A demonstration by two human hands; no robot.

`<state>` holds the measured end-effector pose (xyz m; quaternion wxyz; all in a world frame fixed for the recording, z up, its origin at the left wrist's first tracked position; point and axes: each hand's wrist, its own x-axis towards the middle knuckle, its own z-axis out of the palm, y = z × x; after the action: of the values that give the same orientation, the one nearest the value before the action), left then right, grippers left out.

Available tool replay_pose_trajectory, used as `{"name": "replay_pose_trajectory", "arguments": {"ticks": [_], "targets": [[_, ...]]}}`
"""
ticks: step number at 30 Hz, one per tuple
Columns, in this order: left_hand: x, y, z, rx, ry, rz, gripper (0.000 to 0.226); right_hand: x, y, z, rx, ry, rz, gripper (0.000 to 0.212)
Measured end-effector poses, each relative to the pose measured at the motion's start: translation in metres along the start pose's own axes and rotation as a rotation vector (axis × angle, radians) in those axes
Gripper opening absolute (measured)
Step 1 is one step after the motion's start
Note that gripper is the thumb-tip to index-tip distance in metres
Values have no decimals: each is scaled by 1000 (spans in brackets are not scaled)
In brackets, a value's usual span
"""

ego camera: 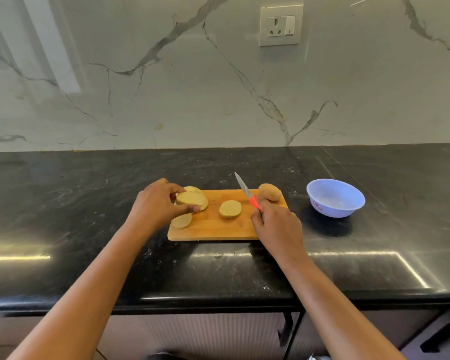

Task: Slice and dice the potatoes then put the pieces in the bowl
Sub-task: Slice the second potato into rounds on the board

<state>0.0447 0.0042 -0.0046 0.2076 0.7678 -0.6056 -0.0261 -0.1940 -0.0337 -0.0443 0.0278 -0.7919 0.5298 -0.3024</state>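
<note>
Potato slices lie mid-frame on the wooden cutting board [213, 229]. The nearest is a single round slice [182, 220] at the board's lower-left edge, just below your left hand [156, 201]. That hand pinches a small stack of slices [190, 198] between thumb and fingers at the board's left end, and the stack's oval faces are tipped toward you.

Right of the stack and apart from it, a thicker end piece [230, 209] lies in the middle of the board. Right again, at the board's right edge, your right hand [276, 224] is wrapped round the red handle of the knife [246, 192]. The blade slants up and to the left in the frame, with its tip past the board's far edge.

So the stack lies left of the blade with the end piece between them. Its long axis runs roughly left to right, about crosswise to the blade. Your left hand is the nearer one and already has it — dicing looks to need the stack laid flat and the knife brought leftward.

Just beyond your right hand, a whole unpeeled potato [270, 192] rests at the board's far-right corner. Further right on the black counter [89, 268] stands the pale blue bowl [335, 198], with no pieces visible inside. Behind is a marble wall with a socket [281, 26] in the upper frame.
</note>
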Motion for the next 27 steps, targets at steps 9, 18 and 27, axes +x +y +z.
{"name": "replay_pose_trajectory", "arguments": {"ticks": [9, 18, 27], "targets": [[-4, -18, 8, -103, 123, -6, 27, 1, 4, 0, -55, 4, 36, 41], [-10, -21, 4, -260, 125, 65, 23, 2, 7, 0, -2, 17, 70, 36], [5, 47, 29, 210, -174, 343, 67, 5, 25, -6, 347, 48, 218, 34]]}}
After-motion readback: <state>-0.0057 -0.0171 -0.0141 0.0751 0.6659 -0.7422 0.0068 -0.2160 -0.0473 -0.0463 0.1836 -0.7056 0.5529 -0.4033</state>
